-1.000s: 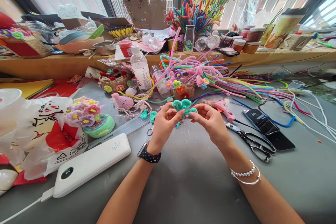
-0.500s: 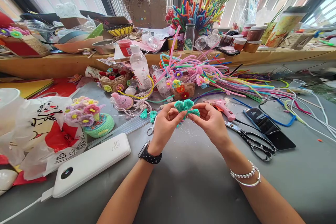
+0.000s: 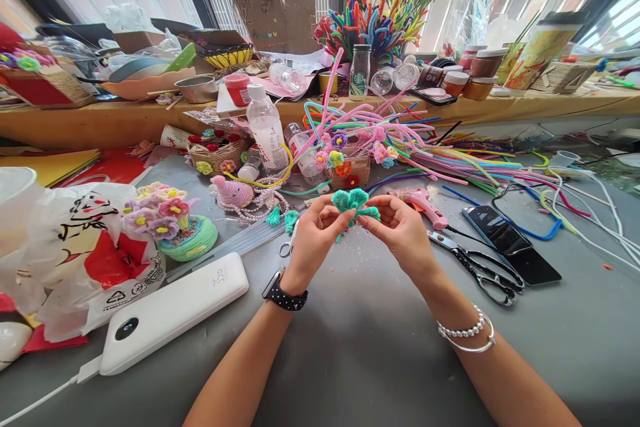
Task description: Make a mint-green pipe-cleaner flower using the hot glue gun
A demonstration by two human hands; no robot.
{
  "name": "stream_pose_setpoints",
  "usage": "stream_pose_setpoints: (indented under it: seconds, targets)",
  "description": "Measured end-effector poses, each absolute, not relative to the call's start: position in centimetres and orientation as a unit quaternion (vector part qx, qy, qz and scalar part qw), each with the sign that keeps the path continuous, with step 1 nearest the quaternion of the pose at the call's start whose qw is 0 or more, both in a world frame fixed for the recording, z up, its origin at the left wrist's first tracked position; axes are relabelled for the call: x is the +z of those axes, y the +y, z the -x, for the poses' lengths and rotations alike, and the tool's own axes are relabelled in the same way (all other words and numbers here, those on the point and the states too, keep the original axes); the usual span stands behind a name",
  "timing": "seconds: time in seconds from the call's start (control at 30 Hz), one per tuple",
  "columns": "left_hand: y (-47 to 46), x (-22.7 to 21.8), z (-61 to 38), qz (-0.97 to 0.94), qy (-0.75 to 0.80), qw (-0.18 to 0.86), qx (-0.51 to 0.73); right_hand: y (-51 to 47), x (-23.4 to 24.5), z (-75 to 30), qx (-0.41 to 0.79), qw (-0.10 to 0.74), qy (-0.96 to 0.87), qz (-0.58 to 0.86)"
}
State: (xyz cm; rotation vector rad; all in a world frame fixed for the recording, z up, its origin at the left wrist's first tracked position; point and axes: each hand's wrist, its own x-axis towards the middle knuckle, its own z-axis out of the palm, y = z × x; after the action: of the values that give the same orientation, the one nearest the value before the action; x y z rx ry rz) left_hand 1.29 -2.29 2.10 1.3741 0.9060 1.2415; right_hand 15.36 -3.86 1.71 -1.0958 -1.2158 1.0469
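Observation:
A teal pipe-cleaner flower [image 3: 351, 201] with looped petals is held up between both hands over the grey table. My left hand [image 3: 323, 230] pinches it from the left, thumb on its near side. From the right, my right hand [image 3: 403, 232] grips a petal between thumb and fingers. Parts of the flower's underside are hidden by the fingers. Just behind the right hand lies a pink glue gun [image 3: 423, 205]. Black-handled scissors [image 3: 483, 270] lie to the right of that hand. A small pair of scissors [image 3: 286, 248] is partly covered by my left hand.
A white power bank [image 3: 175, 313] with a cable lies at the left, near a plastic bag [image 3: 95, 247] and a green pot of fuzzy flowers [image 3: 193, 237]. Behind are a bottle [image 3: 267, 130] and heaped pipe cleaners [image 3: 430, 153]. Phones [image 3: 500, 233] lie at the right.
The hands and the teal flower keep almost the same position and hold. The power bank's lit display has gone dark. The view has shifted very slightly.

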Motion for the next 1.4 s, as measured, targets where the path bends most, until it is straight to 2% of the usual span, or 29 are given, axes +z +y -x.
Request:
stream_pose_setpoints:
  seconds: [0.33, 0.7, 0.93, 1.4]
  targets:
    - [-2.0, 2.0, -1.0, -0.571, 0.382, 0.530, 0.497, -3.5, 1.9, -16.0, 0.514, 0.546, -0.493, 0.441]
    - [-2.2, 2.1, -1.2, -0.574, 0.370, 0.524, 0.509, -3.6, 1.7, -15.7, 0.505, 0.558, -0.476, 0.456]
    - [-1.9, 1.9, -0.9, -0.572, 0.363, 0.523, 0.517, -3.6, 2.4, -16.2, 0.541, 0.547, -0.476, 0.425]
    - [-1.9, 2.1, -0.8, -0.582, 0.366, 0.516, 0.510, -3.3, 1.6, -16.3, 0.402, 0.566, -0.556, 0.457]
